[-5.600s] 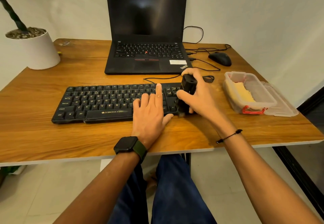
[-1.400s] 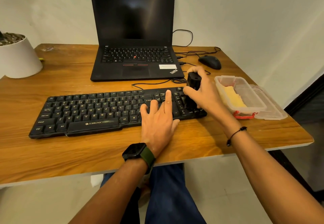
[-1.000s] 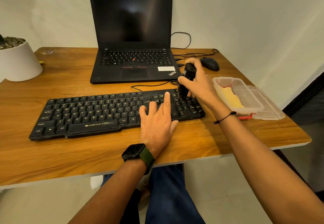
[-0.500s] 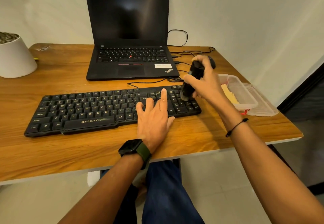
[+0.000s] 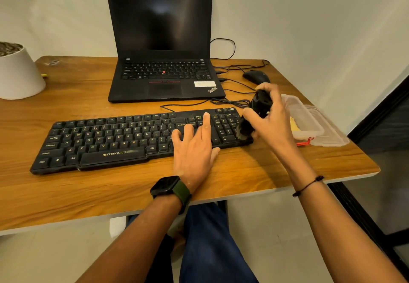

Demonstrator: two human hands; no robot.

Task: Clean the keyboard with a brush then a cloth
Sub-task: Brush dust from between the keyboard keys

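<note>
Wooden table (image 5: 66,194) carries everything in view. Open black laptop (image 5: 164,77) stands beyond the left hand's fingertips, screen dark. Black keyboard (image 5: 106,141) lies flat, running from under both hands out well to the left of the grip. White plant pot (image 5: 18,74) far left of both hands, at the table's back corner. Clear plastic container (image 5: 307,119) just right of the right hand, partly hidden by it; a yellow cloth (image 5: 294,124) shows inside. Its lid (image 5: 332,136) lies against the container's far side from the hand. Black mouse (image 5: 256,76) just beyond the right hand's fingers.

Left hand (image 5: 194,150): palm down, fingers straight and spread, resting on the keys left of the number pad; holds nothing. Dark watch (image 5: 166,186) on that wrist.

Right hand (image 5: 273,116): fingers and thumb curled round a black brush (image 5: 254,114), clamped on its body. Brush is tilted, bristles down at the keyboard's right edge by the number pad; contact looks likely but motion blur leaves it uncertain. Thin black cord bracelet (image 5: 308,185) on that wrist.
</note>
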